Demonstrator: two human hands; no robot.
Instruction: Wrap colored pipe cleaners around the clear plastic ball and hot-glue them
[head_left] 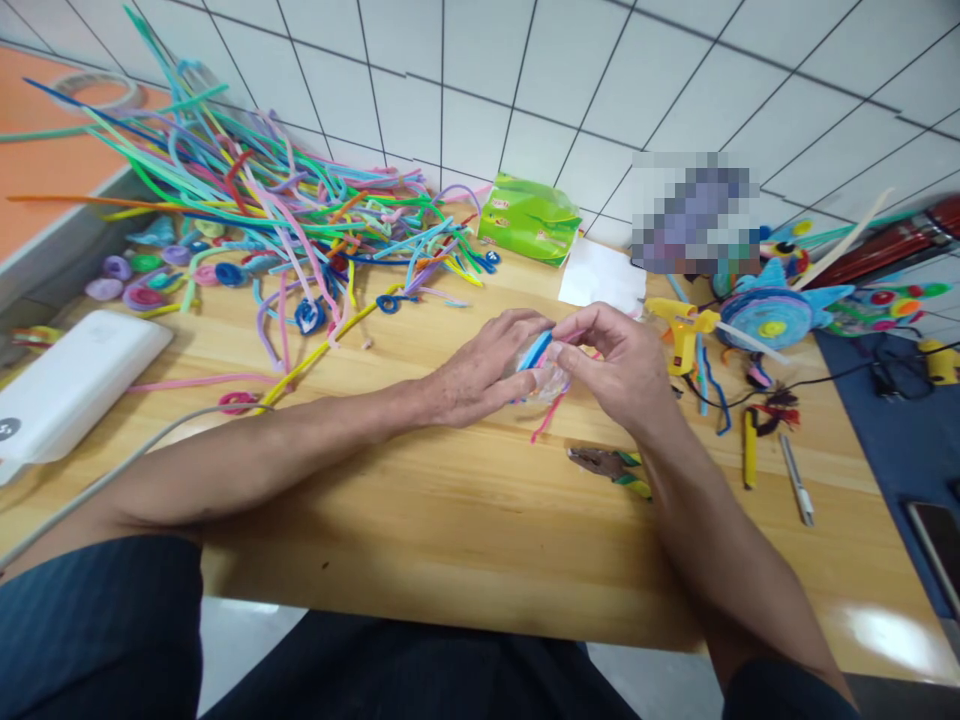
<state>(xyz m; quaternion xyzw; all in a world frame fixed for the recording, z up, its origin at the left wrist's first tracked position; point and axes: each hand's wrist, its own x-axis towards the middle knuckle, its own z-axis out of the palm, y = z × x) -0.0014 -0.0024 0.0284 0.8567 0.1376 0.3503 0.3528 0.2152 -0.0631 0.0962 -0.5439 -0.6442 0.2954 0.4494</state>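
Note:
Between my two hands, above the middle of the wooden table, is a small clear plastic piece wrapped with blue and pink pipe cleaners (pixel 535 352). My left hand (pixel 487 365) grips it from the left, fingers curled around its side. On the right, my right hand (pixel 619 360) pinches a pink pipe cleaner against it between thumb and forefinger. A loose pink end (pixel 549 420) hangs below the piece. My fingers hide much of its shape. Just below my right hand lie pliers (pixel 611 468) with green and yellow handles, partly behind my forearm.
A heap of pipe cleaners (pixel 300 220) spreads at the back left. A white power bank (pixel 82 385) with a cable lies left. To the right are a yellow glue gun (pixel 682 330), a yellow cutter (pixel 750 448), a silver knife (pixel 796 480) and a round blue fish (pixel 772 315). A green packet (pixel 529 218) stands behind.

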